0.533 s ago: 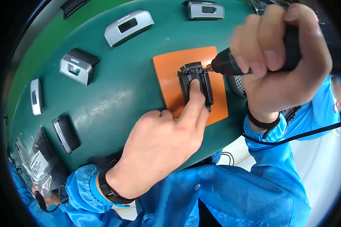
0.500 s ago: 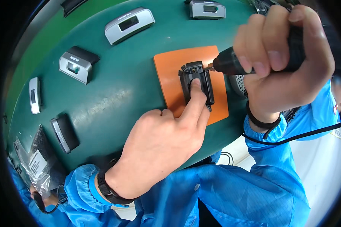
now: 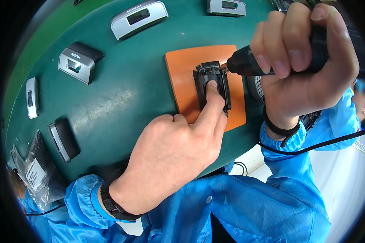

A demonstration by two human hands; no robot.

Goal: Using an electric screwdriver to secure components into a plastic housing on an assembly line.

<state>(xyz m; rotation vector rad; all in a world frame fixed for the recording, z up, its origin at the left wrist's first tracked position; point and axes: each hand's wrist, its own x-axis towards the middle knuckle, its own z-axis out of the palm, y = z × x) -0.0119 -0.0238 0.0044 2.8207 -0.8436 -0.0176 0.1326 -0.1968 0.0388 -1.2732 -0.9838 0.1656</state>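
Observation:
A black plastic device housing [image 3: 209,73] lies on an orange pad [image 3: 181,71] with its inner side up. My left hand [image 3: 170,152] presses it down, the index fingertip resting inside. Other fingers are curled beside the housing's lower end, and the thumb is hidden. In my right hand [image 3: 302,60] is a black electric screwdriver [image 3: 245,61], gripped with fingers wrapped round its body. Its tip meets the housing's upper right corner; a screw there is too small to make out.
Silver-and-black device casings stand around the green table [image 3: 121,85]: two at the back [image 3: 140,18] [image 3: 227,7], others at left [image 3: 80,62] [image 3: 32,98] [image 3: 64,139]. A clear bag of black parts [image 3: 40,172] lies lower left. A black cable [image 3: 312,148] crosses my right sleeve. Another person [image 3: 361,101] is at far right.
The view has shifted slightly, so the table's things sit a little higher. The screwdriver tip stays at the housing's upper right corner, and my left finger keeps pressing.

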